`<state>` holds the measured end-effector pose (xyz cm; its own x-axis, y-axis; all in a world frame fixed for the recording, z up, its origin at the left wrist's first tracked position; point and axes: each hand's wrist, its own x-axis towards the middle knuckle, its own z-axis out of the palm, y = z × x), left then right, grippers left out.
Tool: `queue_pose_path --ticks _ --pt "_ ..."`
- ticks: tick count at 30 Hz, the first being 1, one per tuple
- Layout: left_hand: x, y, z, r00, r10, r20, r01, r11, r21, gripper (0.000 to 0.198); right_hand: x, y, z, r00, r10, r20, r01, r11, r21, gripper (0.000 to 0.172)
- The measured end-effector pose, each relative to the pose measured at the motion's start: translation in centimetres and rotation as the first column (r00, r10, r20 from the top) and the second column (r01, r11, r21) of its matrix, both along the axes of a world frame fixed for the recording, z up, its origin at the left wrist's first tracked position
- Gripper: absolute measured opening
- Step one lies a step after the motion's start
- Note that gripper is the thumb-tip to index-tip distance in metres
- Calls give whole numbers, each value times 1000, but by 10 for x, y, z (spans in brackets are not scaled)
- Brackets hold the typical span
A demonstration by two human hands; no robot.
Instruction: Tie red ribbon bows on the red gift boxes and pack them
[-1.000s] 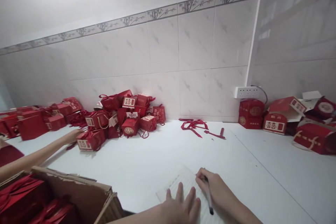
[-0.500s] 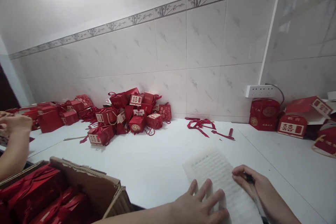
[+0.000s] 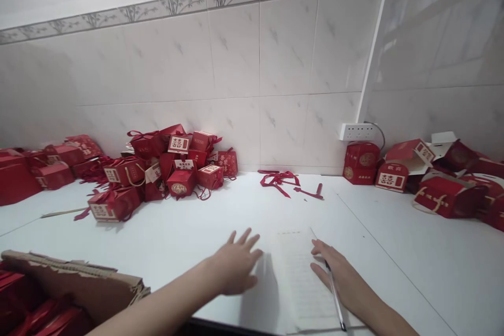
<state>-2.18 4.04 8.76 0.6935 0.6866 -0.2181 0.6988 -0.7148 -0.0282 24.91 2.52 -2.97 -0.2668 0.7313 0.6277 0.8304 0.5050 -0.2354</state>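
Note:
A sheet of lined paper [image 3: 296, 281], apparently with writing too faint to read, lies on the white table near its front edge. My right hand [image 3: 334, 270] is over the right side of the sheet and holds a pen [image 3: 336, 296], whose clear barrel slants down beside the palm. To the left of the sheet is my left hand [image 3: 235, 265], fingers spread and nothing in them. It seems raised a little above the table, with a shadow between it and the paper.
Red gift boxes [image 3: 183, 181] are heaped at the back left, with more boxes [image 3: 449, 194] at the right. Loose red ribbons [image 3: 279, 181] lie by the wall under a power strip [image 3: 358, 131]. A cardboard box [image 3: 79, 278] holding red packages occupies the front left.
My left hand has lifted off the paper and moved left. The sheet now lies straighter. The view has turned right, and another person's arm at the left is out of sight.

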Motion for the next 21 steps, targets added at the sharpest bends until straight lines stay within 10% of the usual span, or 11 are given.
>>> queue_pose_path --ticks 5,12,21 --pt "-37 56 9 948 312 -60 -301 943 142 53 -6 -7 -5 997 82 -11 -83 989 -124 35" --pt "-110 129 1 739 666 105 -643 649 407 58 -10 -15 -11 985 43 -165 -81 970 -229 41" --pt "-166 177 -11 448 758 474 -893 350 283 64 -7 -13 -10 968 69 -239 -131 958 -256 42"
